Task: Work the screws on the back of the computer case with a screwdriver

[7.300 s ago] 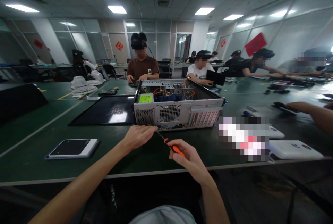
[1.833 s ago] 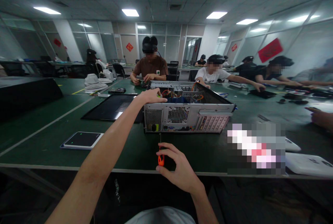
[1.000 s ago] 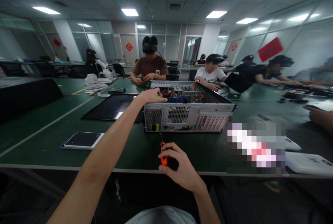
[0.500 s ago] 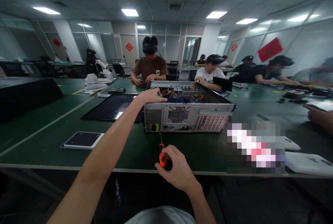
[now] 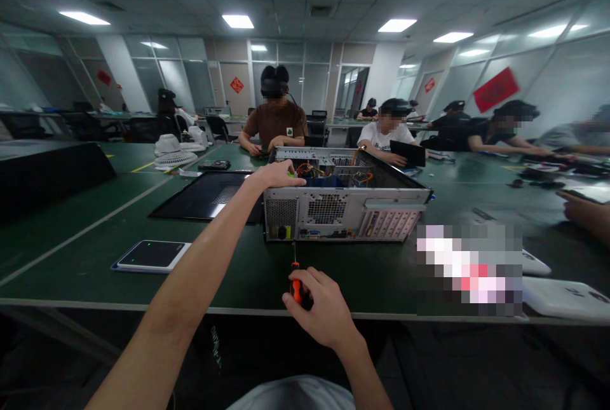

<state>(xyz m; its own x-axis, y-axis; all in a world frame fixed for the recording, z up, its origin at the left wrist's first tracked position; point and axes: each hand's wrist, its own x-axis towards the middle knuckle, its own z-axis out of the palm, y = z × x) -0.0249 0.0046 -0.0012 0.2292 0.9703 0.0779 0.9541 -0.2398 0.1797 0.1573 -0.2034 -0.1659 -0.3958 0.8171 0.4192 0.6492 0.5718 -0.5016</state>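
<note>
A metal computer case point(image 5: 345, 214) lies with its rear panel facing me and its upper side uncovered, showing wires inside. My left hand point(image 5: 279, 175) grips the near upper edge at the left corner, its fingers curled over toward the interior. Below, my right hand point(image 5: 321, 302) is closed around the orange and black handle of a screwdriver point(image 5: 296, 289). The thin shaft points away from me at the bottom edge of the rear panel, near a black and yellow-green part. Whether the tip sits in a screw is too small to tell.
Left of the case lies a black side panel point(image 5: 203, 197), and nearer is a white and black power bank point(image 5: 152, 254). A white fan point(image 5: 175, 159) stands behind. White devices point(image 5: 567, 299) and a blurred-out patch are on the right. Co-workers sit around the table.
The screwdriver handle has turned in my right hand's fingers, which have shifted slightly on it. My left hand stays on the case edge.
</note>
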